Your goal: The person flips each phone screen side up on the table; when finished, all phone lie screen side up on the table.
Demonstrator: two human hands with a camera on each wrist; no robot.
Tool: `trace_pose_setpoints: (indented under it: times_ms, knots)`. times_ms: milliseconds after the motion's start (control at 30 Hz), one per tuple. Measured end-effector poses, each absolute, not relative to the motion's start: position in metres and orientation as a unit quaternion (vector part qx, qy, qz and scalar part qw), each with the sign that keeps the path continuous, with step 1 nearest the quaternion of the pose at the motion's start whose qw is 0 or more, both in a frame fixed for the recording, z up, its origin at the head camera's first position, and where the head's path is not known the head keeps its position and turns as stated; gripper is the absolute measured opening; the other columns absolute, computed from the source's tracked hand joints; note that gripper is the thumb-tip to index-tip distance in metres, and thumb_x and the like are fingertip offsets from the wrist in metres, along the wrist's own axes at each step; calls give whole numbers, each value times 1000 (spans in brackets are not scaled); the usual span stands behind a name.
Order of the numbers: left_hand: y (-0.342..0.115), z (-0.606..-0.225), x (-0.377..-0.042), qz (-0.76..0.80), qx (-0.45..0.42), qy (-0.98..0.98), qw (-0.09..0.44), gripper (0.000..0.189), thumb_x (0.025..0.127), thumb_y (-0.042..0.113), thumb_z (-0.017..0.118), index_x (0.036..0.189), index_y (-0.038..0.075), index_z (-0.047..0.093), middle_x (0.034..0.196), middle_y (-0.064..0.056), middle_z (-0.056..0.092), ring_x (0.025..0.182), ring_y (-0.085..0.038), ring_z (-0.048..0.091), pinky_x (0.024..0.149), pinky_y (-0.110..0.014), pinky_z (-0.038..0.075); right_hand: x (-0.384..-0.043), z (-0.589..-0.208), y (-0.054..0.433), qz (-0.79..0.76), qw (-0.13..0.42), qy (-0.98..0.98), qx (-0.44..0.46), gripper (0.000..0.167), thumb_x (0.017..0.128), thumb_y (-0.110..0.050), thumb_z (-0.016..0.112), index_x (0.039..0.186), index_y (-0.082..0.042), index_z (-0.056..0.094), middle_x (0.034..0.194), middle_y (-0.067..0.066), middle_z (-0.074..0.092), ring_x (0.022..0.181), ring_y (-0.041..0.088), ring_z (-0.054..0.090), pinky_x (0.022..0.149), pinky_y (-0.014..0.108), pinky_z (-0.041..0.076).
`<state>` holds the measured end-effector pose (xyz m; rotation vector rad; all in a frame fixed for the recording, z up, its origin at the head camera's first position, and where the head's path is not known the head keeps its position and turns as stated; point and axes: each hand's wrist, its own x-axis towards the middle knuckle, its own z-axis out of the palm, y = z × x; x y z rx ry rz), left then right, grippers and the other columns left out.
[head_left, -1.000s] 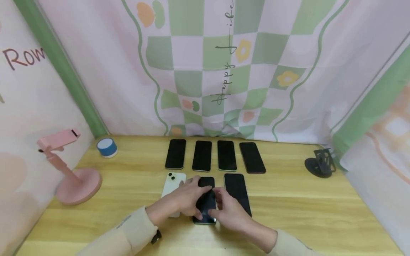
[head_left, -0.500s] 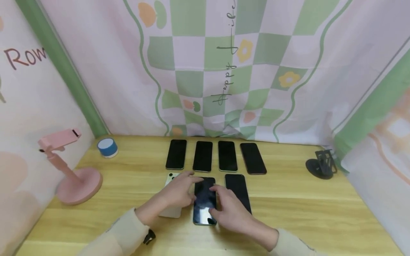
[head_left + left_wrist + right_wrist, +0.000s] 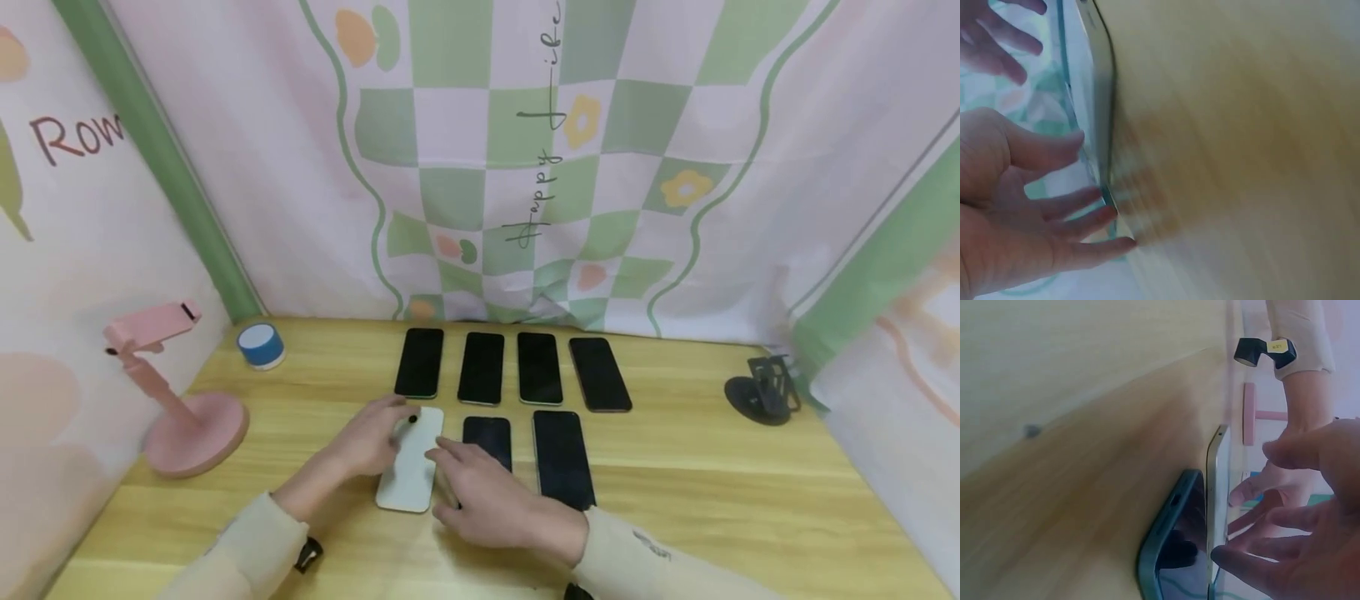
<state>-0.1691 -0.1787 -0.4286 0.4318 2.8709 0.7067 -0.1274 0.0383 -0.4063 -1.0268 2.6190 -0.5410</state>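
A white smartphone (image 3: 411, 479) lies back up on the wooden table, its camera partly hidden by fingers. My left hand (image 3: 367, 437) is at its upper left side, thumb and fingers spread in the left wrist view. On its other side is my right hand (image 3: 487, 496), with loosely bent fingers reaching toward the phone's right edge. Whether either hand touches it, I cannot tell. Beneath the right hand, a black-screened smartphone (image 3: 487, 433) is partly covered. Another dark smartphone (image 3: 564, 454) lies to its right, screen up.
Behind these, several dark smartphones (image 3: 481, 368) lie in a row, screens up. A pink phone stand (image 3: 197, 433) and a blue and white round container (image 3: 260, 347) are at left. At right stands a black stand (image 3: 761, 396). A checked curtain (image 3: 525, 208) hangs behind the table.
Both hands have moved left from the middle black phone to the white phone. The middle phone was between the hands and the right hand has left its side. The phones look unmoved.
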Motion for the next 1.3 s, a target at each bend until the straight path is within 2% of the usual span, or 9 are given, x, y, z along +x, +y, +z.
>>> trace_pose_setpoints:
  times_ms: [233, 667, 900, 1100, 1300]
  knots:
    - [-199, -433, -178, 221, 201, 951, 82, 58, 91, 4, 74, 146, 6, 57, 160, -24, 46, 148, -46, 44, 121, -65, 38, -129, -417, 20, -125, 118, 913, -371, 70, 96, -35, 73, 154, -7, 45, 164, 17, 43, 151, 33, 45, 122, 48, 44]
    - [-206, -436, -183, 230, 215, 944, 101, 63, 91, 8, 77, 149, 9, 54, 158, -16, 51, 145, -40, 47, 120, -61, 40, -129, -431, 8, -36, 79, 922, -378, 62, 95, -41, 72, 146, -9, 55, 161, 14, 47, 147, 33, 48, 113, 43, 53]
    - [-206, -435, -182, 242, 198, 945, 97, 65, 90, 5, 77, 151, 7, 53, 153, -14, 57, 138, -35, 53, 118, -57, 45, -131, -434, 5, -20, 72, 913, -400, 61, 99, -40, 67, 149, -7, 53, 162, 16, 45, 151, 36, 44, 119, 44, 48]
    - [-206, -432, -184, 277, 232, 928, 85, 63, 85, -14, 67, 146, -3, 54, 147, -23, 60, 136, -43, 55, 116, -59, 45, -131, -435, 3, -12, 80, 906, -415, 62, 101, -37, 65, 151, -4, 49, 163, 20, 43, 154, 38, 40, 127, 46, 37]
    - [-206, -430, -186, 340, 214, 910, 102, 67, 82, -20, 57, 147, -7, 50, 149, -27, 56, 140, -46, 53, 118, -60, 43, -130, -436, 2, -12, 87, 908, -409, 62, 101, -36, 64, 153, -5, 49, 165, 21, 41, 154, 41, 38, 126, 46, 40]
